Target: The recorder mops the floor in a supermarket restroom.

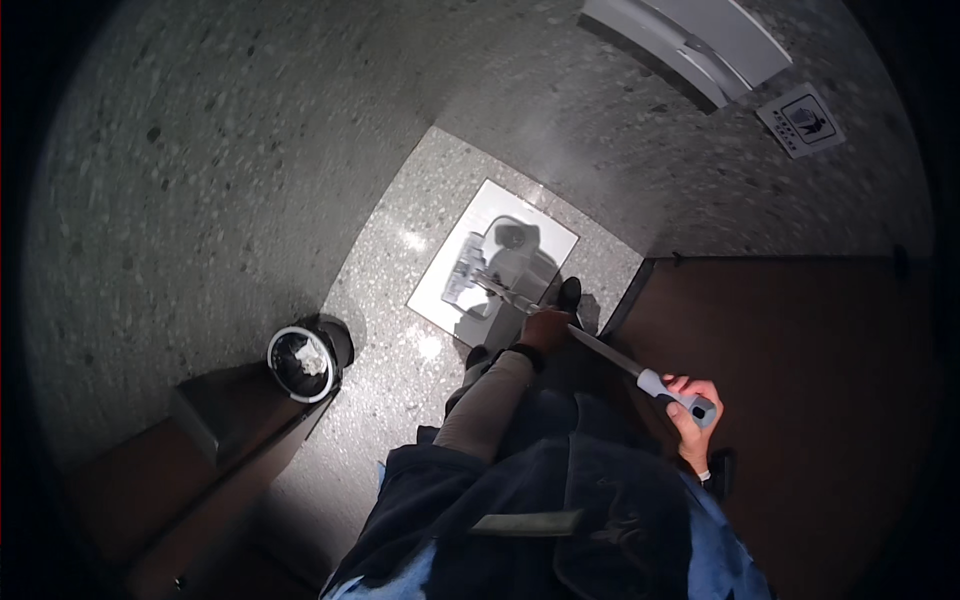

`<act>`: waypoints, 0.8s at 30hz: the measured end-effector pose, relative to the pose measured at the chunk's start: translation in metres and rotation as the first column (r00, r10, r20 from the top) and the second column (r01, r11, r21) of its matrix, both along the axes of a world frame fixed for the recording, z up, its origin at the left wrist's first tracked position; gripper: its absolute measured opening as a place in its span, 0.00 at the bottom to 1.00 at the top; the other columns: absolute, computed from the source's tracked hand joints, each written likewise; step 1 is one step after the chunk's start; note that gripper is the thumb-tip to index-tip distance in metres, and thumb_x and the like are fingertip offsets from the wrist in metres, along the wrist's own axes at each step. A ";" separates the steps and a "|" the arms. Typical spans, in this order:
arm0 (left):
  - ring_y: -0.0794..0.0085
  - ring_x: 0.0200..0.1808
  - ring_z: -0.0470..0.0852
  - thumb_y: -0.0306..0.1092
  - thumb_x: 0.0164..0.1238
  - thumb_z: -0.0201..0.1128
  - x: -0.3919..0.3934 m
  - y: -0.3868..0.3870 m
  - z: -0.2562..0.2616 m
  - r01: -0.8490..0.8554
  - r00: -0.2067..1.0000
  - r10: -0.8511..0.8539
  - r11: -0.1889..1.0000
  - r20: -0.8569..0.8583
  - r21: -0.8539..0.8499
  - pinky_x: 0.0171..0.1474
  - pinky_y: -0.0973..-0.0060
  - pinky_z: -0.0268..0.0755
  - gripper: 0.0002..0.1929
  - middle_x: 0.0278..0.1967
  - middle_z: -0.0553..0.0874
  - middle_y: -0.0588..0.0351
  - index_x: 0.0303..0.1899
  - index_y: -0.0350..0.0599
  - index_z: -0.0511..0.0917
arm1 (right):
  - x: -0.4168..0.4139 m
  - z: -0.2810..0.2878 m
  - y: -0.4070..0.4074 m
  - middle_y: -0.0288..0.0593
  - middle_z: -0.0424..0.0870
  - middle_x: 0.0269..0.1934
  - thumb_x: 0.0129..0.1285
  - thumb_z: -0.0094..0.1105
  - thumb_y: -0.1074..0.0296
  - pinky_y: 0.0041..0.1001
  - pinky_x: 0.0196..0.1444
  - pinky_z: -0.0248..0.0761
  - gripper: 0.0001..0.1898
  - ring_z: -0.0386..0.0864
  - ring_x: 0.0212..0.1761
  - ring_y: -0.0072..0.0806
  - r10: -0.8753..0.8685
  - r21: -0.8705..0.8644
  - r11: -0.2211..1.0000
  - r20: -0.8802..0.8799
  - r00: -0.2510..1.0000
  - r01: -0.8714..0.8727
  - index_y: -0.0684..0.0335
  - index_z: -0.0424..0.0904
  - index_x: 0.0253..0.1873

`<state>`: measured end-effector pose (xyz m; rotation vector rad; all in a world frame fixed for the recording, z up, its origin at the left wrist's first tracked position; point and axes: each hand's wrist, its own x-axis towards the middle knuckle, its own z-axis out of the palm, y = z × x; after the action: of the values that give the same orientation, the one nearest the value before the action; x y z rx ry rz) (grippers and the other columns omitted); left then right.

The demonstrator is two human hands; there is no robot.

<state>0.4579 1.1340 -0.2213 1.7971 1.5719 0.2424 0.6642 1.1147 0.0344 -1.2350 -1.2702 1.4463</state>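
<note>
A long mop-like cleaning tool with a metal pole [607, 351] runs diagonally from lower right to upper left. My right hand [694, 412] grips its grey and white handle end. Farther down the pole, my left hand [545, 332] is closed around it, with a dark band at the wrist. The flat head [465, 268] of the tool lies over the white squat toilet [491, 199] set in the speckled floor, at the left side of its basin. Part of the basin is in shadow.
A round waste bin [328, 375] with a black liner and crumpled white paper stands at the left wall. Brown partition panels [810, 360] flank both sides. A white dispenser [682, 45] and a sign [802, 120] are on the speckled wall. Dark shoes [570, 292] show beside the toilet.
</note>
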 end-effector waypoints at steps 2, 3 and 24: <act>0.56 0.42 0.80 0.36 0.51 0.59 -0.018 0.000 -0.011 -0.233 0.972 0.233 0.972 0.015 0.023 0.40 0.62 0.75 0.07 0.37 0.79 0.49 0.30 0.47 0.77 | -0.008 -0.023 0.001 0.45 0.76 0.36 0.51 0.64 0.74 0.39 0.57 0.63 0.12 0.74 0.47 0.36 0.005 0.000 1.000 -0.065 0.998 -0.005 0.66 0.70 0.37; 0.55 0.45 0.78 0.35 0.50 0.59 -0.023 0.009 -0.019 -0.267 0.962 0.270 0.961 -0.037 0.078 0.42 0.61 0.74 0.08 0.41 0.78 0.49 0.33 0.46 0.77 | -0.014 -0.038 0.001 0.45 0.76 0.37 0.51 0.64 0.75 0.35 0.56 0.64 0.11 0.74 0.47 0.33 -0.001 0.048 0.999 -0.087 0.996 0.005 0.67 0.70 0.37; 0.51 0.45 0.78 0.35 0.52 0.58 0.056 0.080 -0.005 0.078 0.997 -0.076 0.991 0.030 -0.105 0.44 0.56 0.73 0.09 0.38 0.79 0.48 0.34 0.46 0.79 | 0.052 -0.021 0.042 0.46 0.76 0.37 0.50 0.66 0.75 0.36 0.58 0.63 0.13 0.74 0.48 0.36 -0.227 0.010 0.974 -0.046 0.973 0.228 0.66 0.70 0.38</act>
<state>0.5141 1.2138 -0.2267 1.7610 1.4668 0.1417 0.7165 1.1569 0.0130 -1.2862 -1.0697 1.2893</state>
